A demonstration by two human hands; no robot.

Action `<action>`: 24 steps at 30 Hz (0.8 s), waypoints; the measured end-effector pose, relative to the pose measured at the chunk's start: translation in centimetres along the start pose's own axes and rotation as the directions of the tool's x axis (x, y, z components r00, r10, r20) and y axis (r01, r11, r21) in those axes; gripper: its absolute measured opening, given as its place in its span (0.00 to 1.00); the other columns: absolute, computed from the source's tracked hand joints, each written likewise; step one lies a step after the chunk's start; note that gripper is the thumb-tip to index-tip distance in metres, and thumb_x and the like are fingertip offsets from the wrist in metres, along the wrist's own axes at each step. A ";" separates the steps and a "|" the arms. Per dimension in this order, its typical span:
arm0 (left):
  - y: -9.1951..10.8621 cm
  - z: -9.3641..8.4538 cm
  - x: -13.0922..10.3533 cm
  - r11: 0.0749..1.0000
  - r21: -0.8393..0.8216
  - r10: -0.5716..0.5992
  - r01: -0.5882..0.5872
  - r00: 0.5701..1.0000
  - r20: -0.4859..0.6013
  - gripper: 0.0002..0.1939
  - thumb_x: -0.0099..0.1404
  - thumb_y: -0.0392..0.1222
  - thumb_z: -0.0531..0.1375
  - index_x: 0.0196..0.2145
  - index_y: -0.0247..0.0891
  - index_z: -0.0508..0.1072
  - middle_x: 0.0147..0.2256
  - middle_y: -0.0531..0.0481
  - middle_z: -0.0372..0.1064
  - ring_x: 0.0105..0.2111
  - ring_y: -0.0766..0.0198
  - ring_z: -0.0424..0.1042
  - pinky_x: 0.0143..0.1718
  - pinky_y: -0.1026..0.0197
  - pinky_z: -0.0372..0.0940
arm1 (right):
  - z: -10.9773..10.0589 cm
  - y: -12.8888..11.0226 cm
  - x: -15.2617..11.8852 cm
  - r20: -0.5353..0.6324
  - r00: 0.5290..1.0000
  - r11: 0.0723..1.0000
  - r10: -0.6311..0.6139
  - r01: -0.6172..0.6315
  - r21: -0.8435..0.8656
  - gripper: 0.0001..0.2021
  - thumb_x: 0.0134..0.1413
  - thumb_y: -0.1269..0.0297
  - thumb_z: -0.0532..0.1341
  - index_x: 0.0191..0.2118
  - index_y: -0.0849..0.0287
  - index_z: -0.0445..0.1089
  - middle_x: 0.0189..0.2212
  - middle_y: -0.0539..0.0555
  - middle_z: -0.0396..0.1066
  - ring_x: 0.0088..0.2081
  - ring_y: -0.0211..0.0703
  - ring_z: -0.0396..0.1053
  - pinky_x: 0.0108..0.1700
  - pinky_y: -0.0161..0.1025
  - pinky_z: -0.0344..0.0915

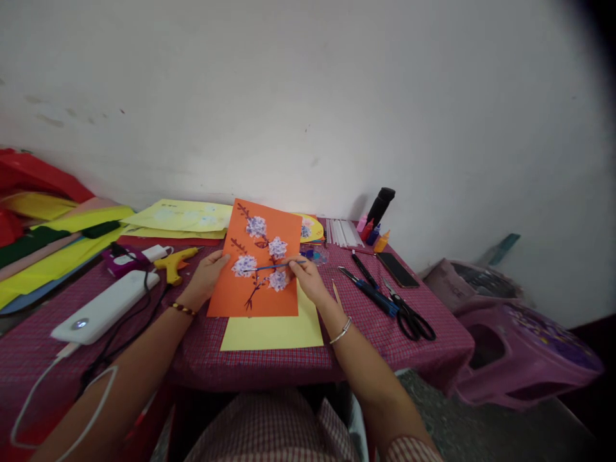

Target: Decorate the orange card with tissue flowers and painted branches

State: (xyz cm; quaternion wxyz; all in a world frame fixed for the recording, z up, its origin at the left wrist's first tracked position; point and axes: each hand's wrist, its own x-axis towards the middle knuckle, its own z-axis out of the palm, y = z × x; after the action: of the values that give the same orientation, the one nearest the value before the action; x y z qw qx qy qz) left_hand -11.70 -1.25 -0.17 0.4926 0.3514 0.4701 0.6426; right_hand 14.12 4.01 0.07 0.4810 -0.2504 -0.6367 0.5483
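An orange sheet of paper [283, 305] bears purple-and-white flowers on dark painted stems. My left hand [210, 273] grips its left edge, thumb on the front, and holds it tilted up off the table. In my right hand [308, 277] is a thin blue paintbrush [274, 266], held between the fingers, its tip lying over the flower at the left. The right hand is in front of the sheet's right side. Beneath the sheet, a pale yellow paper [274, 333] lies at the table's front.
On the checked tablecloth [437, 359] at right lie scissors [411, 314], a blue cutter [373, 295], a pencil [336, 294] and a phone [397, 269]. Small paint bottles [382, 241] stand behind. At left are a yellow glue gun [174, 264], a white power bank [106, 307] and cables.
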 end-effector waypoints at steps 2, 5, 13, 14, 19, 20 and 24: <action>0.0 0.0 -0.1 1.000 0.003 0.001 -0.001 1.000 -0.003 0.23 0.49 0.44 0.71 0.42 0.33 0.76 0.29 0.46 0.80 0.23 0.58 0.77 0.25 0.59 0.72 | -0.1 0.0 0.1 -0.048 0.999 1.000 0.002 -0.002 0.000 0.17 0.53 0.44 0.65 0.35 0.55 0.74 0.25 0.50 0.77 0.22 0.39 0.68 0.27 0.37 0.67; 0.1 0.1 -0.1 1.000 0.002 0.005 -0.005 1.000 -0.010 0.23 0.47 0.45 0.72 0.40 0.34 0.76 0.29 0.47 0.79 0.23 0.59 0.76 0.25 0.60 0.72 | -0.4 -0.2 0.2 -0.131 0.991 0.999 -0.011 0.017 0.045 0.15 0.53 0.47 0.65 0.33 0.55 0.72 0.24 0.49 0.76 0.21 0.38 0.68 0.26 0.37 0.66; 0.2 0.1 -0.3 1.000 0.009 -0.004 0.004 1.000 -0.006 0.23 0.49 0.45 0.72 0.42 0.32 0.76 0.29 0.48 0.79 0.24 0.60 0.76 0.27 0.60 0.72 | -0.2 -0.1 0.2 -0.108 0.994 0.996 0.028 -0.019 0.082 0.15 0.52 0.48 0.65 0.33 0.55 0.73 0.24 0.49 0.76 0.20 0.37 0.67 0.26 0.35 0.66; 0.2 0.1 -0.2 1.000 0.009 -0.003 0.003 1.000 -0.008 0.23 0.49 0.45 0.72 0.42 0.32 0.76 0.29 0.48 0.79 0.23 0.60 0.76 0.26 0.60 0.72 | -0.2 0.0 0.2 -0.098 0.995 0.997 0.037 -0.031 0.068 0.15 0.52 0.48 0.65 0.33 0.56 0.73 0.24 0.49 0.76 0.20 0.37 0.67 0.26 0.35 0.66; 0.1 0.1 0.0 1.000 0.006 0.003 -0.003 1.000 -0.026 0.20 0.49 0.44 0.71 0.39 0.34 0.76 0.28 0.48 0.79 0.21 0.61 0.74 0.24 0.61 0.71 | -0.1 -0.1 0.2 -0.114 0.993 0.996 0.034 -0.024 0.090 0.15 0.51 0.48 0.66 0.33 0.56 0.74 0.23 0.49 0.77 0.20 0.36 0.67 0.26 0.35 0.66; 0.1 0.1 0.0 1.000 0.006 0.004 -0.004 1.000 -0.029 0.20 0.49 0.44 0.71 0.39 0.34 0.76 0.28 0.48 0.79 0.21 0.61 0.75 0.24 0.61 0.71 | -0.2 -0.2 0.2 -0.126 0.992 0.994 0.028 -0.014 0.110 0.15 0.51 0.48 0.66 0.33 0.55 0.73 0.23 0.49 0.77 0.20 0.36 0.67 0.26 0.35 0.66; 0.0 0.1 0.1 1.000 0.007 0.006 -0.006 0.999 -0.039 0.19 0.50 0.44 0.70 0.39 0.34 0.77 0.28 0.48 0.79 0.25 0.58 0.77 0.26 0.61 0.72 | -1.0 -0.7 0.3 -0.199 0.980 0.984 0.005 0.030 0.173 0.14 0.51 0.49 0.66 0.33 0.56 0.73 0.23 0.49 0.77 0.19 0.35 0.67 0.24 0.34 0.65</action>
State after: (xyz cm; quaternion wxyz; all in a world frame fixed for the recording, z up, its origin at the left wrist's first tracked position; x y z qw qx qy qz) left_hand -11.64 -1.13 -0.18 0.4802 0.3419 0.4806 0.6492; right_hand 14.97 4.57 0.74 0.5657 -0.2566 -0.5364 0.5713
